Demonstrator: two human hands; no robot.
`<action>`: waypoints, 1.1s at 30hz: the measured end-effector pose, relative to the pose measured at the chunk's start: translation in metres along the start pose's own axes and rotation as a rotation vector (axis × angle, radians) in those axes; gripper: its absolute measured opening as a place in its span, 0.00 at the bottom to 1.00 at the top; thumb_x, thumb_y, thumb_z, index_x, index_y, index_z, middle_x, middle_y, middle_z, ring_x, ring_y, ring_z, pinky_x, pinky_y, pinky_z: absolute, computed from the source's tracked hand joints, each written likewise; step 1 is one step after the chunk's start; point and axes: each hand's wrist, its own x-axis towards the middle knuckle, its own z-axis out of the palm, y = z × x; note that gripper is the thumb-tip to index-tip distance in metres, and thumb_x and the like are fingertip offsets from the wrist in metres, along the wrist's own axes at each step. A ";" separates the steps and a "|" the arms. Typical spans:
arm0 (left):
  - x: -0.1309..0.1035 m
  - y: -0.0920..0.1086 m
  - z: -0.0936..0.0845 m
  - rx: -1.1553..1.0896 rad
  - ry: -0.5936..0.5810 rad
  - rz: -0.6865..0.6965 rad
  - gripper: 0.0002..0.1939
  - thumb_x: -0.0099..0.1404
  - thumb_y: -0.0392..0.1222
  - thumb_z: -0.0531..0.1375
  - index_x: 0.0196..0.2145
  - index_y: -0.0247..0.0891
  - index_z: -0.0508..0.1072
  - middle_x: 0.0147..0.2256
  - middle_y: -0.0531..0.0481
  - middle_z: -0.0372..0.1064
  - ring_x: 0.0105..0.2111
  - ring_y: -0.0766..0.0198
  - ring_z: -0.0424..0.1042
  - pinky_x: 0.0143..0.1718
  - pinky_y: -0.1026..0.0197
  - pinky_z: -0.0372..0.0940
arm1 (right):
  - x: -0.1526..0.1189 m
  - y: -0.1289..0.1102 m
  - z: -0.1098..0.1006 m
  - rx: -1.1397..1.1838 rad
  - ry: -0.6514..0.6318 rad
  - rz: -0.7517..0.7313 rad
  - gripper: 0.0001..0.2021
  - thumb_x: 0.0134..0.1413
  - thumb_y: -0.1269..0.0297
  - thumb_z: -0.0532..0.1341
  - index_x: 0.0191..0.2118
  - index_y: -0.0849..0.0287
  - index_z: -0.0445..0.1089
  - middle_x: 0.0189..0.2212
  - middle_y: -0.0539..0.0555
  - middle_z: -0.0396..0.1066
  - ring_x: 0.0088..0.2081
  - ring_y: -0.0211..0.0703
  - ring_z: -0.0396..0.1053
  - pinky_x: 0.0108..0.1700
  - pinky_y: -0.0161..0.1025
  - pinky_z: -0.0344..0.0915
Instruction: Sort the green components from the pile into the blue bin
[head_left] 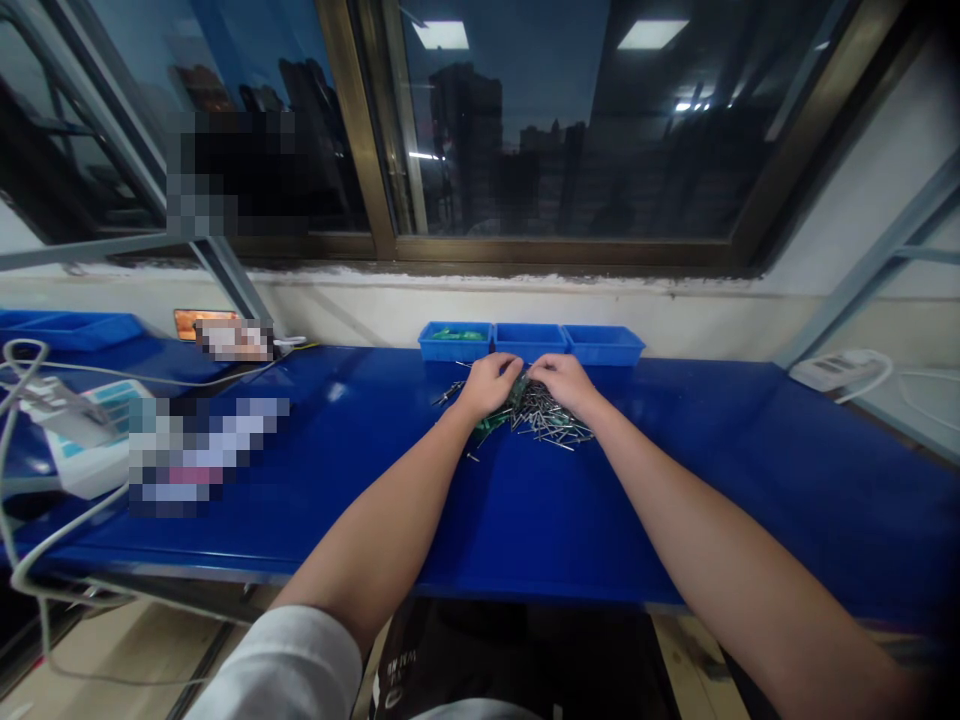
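Note:
A heap of thin metal pieces (pixel 551 420) lies on the blue table (pixel 360 430), with green pieces (pixel 491 424) at its left side. My left hand (pixel 491 384) is over the left part of the heap, its fingers closed near a small dark green piece. My right hand (pixel 562 380) is at the heap's upper right, thumb and fingers pinched together close to the left fingertips. What either pinch holds is too small to make out. Behind the hands stand three blue bins; the left bin (pixel 455 351) has green pieces in it.
The middle bin (pixel 529 340) and right bin (pixel 604 346) stand against the wall under the window. At the left are a white device (pixel 97 440), cables and a lit phone (pixel 206 324). A white box (pixel 840 369) lies at the right, beside a metal frame.

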 end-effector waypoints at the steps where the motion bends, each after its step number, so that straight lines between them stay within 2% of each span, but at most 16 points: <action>1: 0.000 -0.001 0.001 -0.026 0.003 0.002 0.15 0.65 0.46 0.51 0.40 0.37 0.74 0.40 0.48 0.73 0.42 0.61 0.70 0.46 0.61 0.62 | 0.000 0.000 -0.001 0.066 0.015 0.025 0.05 0.40 0.65 0.59 0.23 0.60 0.69 0.19 0.49 0.69 0.23 0.37 0.64 0.28 0.35 0.60; 3: 0.001 -0.004 0.002 -0.113 0.010 -0.016 0.17 0.63 0.47 0.54 0.45 0.36 0.71 0.40 0.47 0.73 0.41 0.60 0.71 0.46 0.60 0.62 | 0.000 -0.002 -0.004 0.197 0.037 0.077 0.05 0.41 0.65 0.59 0.24 0.60 0.68 0.17 0.49 0.67 0.19 0.34 0.60 0.23 0.33 0.56; 5: 0.002 -0.006 0.005 -0.227 0.018 -0.045 0.22 0.60 0.48 0.58 0.50 0.35 0.67 0.38 0.46 0.73 0.39 0.60 0.71 0.45 0.59 0.63 | 0.000 -0.003 -0.006 0.307 0.054 0.094 0.05 0.41 0.63 0.59 0.25 0.60 0.66 0.17 0.49 0.67 0.17 0.33 0.58 0.20 0.32 0.53; 9: 0.005 -0.011 0.008 -0.414 0.035 -0.067 0.31 0.52 0.41 0.65 0.53 0.33 0.63 0.32 0.49 0.72 0.31 0.64 0.70 0.39 0.59 0.64 | 0.001 0.000 -0.009 0.396 0.092 0.029 0.10 0.42 0.58 0.62 0.26 0.59 0.65 0.18 0.48 0.66 0.18 0.33 0.59 0.20 0.32 0.54; 12: 0.007 -0.012 0.008 -0.515 0.029 -0.100 0.29 0.49 0.37 0.66 0.49 0.32 0.66 0.27 0.52 0.70 0.26 0.68 0.67 0.33 0.62 0.63 | 0.003 0.005 -0.011 0.349 0.123 -0.010 0.11 0.42 0.56 0.63 0.26 0.59 0.65 0.19 0.49 0.66 0.21 0.35 0.62 0.20 0.32 0.55; 15: 0.007 -0.013 0.007 -0.563 0.030 -0.127 0.16 0.49 0.37 0.65 0.37 0.32 0.72 0.26 0.51 0.70 0.25 0.68 0.67 0.31 0.62 0.63 | 0.005 0.010 -0.011 0.293 0.142 -0.023 0.11 0.42 0.56 0.62 0.27 0.59 0.66 0.21 0.49 0.66 0.24 0.37 0.64 0.22 0.33 0.56; 17: 0.007 -0.012 0.006 -0.535 0.041 -0.118 0.10 0.48 0.36 0.65 0.30 0.33 0.73 0.26 0.51 0.70 0.26 0.67 0.67 0.33 0.61 0.63 | 0.005 0.011 -0.011 0.269 0.138 -0.038 0.11 0.42 0.56 0.62 0.29 0.59 0.66 0.23 0.50 0.67 0.26 0.38 0.65 0.24 0.34 0.59; 20: 0.007 -0.012 0.005 -0.462 0.061 -0.071 0.06 0.48 0.35 0.65 0.27 0.34 0.73 0.28 0.50 0.71 0.29 0.65 0.69 0.37 0.58 0.64 | 0.003 0.010 -0.011 0.196 0.109 -0.113 0.12 0.39 0.61 0.64 0.31 0.60 0.67 0.30 0.53 0.71 0.31 0.40 0.68 0.32 0.38 0.64; 22: 0.007 -0.012 0.006 -0.453 0.076 -0.036 0.05 0.49 0.35 0.64 0.27 0.34 0.74 0.31 0.48 0.72 0.33 0.63 0.70 0.41 0.57 0.64 | 0.000 0.007 -0.010 0.103 0.066 -0.174 0.11 0.39 0.63 0.65 0.32 0.60 0.68 0.32 0.54 0.72 0.33 0.40 0.69 0.37 0.41 0.65; 25: 0.007 -0.014 0.008 -0.521 0.056 -0.028 0.04 0.50 0.35 0.63 0.27 0.34 0.73 0.34 0.47 0.73 0.36 0.61 0.71 0.43 0.56 0.64 | -0.005 0.003 -0.007 -0.069 0.027 -0.222 0.10 0.41 0.65 0.63 0.34 0.60 0.69 0.31 0.53 0.73 0.32 0.41 0.69 0.38 0.40 0.65; 30: 0.005 -0.010 0.008 -0.614 -0.002 -0.053 0.09 0.51 0.34 0.63 0.33 0.33 0.71 0.32 0.46 0.72 0.32 0.62 0.72 0.38 0.58 0.65 | -0.009 -0.002 -0.005 -0.237 0.070 -0.297 0.07 0.48 0.63 0.60 0.33 0.59 0.70 0.30 0.54 0.73 0.32 0.41 0.69 0.37 0.39 0.64; 33: 0.004 -0.005 0.006 -0.642 0.002 -0.114 0.18 0.51 0.36 0.64 0.40 0.34 0.68 0.29 0.49 0.71 0.27 0.65 0.70 0.31 0.62 0.64 | -0.006 0.000 -0.006 -0.193 0.096 -0.230 0.09 0.47 0.60 0.61 0.32 0.60 0.70 0.29 0.54 0.73 0.30 0.42 0.69 0.35 0.39 0.63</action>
